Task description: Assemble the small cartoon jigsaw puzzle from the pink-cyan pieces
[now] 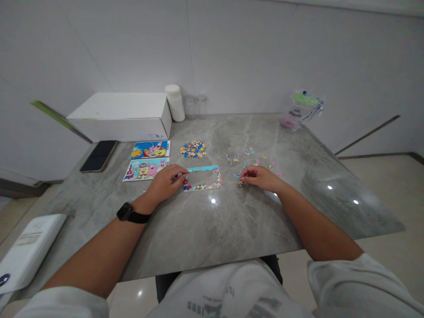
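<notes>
A rectangular jigsaw border (203, 187) lies on the grey table, its middle open to the tabletop. My left hand (168, 181) rests at its left edge with thumb and fingers pinched together; whatever is between them is too small to make out. To the right, my right hand (260, 176) pinches a small jigsaw piece (240, 181) just above the table. Loose jigsaw pieces (251, 151) are scattered around and beyond that hand. Behind the border sits a heap of blue and yellow pieces (194, 149). Two cartoon picture cards (150, 150) lie left of the heap.
A white box (122, 117) stands at the back left beside a white bottle (175, 104) and two clear glasses (195, 107). A phone (99, 156) lies left of the cards. A plastic bag (301, 110) sits at the back right. A white device (31, 247) is at the near left.
</notes>
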Demonstrator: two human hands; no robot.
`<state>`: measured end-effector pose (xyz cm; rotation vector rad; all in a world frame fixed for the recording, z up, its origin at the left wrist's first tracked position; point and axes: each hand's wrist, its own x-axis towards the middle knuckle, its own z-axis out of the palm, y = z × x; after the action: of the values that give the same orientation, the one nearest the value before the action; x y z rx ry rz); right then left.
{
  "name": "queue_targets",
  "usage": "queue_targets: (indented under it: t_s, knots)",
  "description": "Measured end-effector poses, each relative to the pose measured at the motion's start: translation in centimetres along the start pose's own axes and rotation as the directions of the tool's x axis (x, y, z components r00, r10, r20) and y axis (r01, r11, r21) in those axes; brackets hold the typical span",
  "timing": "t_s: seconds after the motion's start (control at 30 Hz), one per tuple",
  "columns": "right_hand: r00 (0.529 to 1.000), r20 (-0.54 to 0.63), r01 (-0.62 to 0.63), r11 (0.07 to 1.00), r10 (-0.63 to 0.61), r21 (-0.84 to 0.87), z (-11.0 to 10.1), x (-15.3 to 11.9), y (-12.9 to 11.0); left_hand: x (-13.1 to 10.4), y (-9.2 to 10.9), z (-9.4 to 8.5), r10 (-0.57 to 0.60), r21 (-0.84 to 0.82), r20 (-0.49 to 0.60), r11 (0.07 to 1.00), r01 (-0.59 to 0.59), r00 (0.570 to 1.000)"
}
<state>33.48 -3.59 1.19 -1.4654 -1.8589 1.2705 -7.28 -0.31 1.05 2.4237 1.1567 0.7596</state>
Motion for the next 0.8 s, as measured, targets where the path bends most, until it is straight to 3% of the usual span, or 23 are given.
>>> queue_targets:
  t_s: [0.27, 0.43, 0.6, 0.7, 0.8]
  knots:
    - [0.996, -0.013, 0.086, 0.996, -0.086, -0.015, -0.3, 1.5, -1.9, -0.4, 0.8, -0.3, 0.116, 0.024, 0.036, 0.993, -0.117, 0.993]
    - [0.976, -0.008, 0.214, 0.962, -0.218, -0.172, -0.2, 4.6, -6.6, -0.7, 1.6, -0.1, 0.17, 0.063, 0.092, 0.982, -0.176, 0.981]
    - [0.981, 0.083, 0.19, 0.967, -0.178, -0.17, 3.1, 7.6, -11.1, -0.8, 2.1, -0.1, 0.219, 0.043, 0.132, 0.973, -0.226, 0.967]
    - [0.981, 0.104, 0.182, 0.953, -0.161, -0.241, 6.0, 8.5, -11.3, -0.8, 2.2, -0.2, 0.256, 0.046, 0.178, 0.962, -0.268, 0.95]
    - [0.978, 0.112, 0.204, 0.92, -0.176, -0.335, 8.1, 8.7, -10.1, -0.8, 2.2, -0.2, 0.28, 0.069, 0.214, 0.951, -0.3, 0.936]
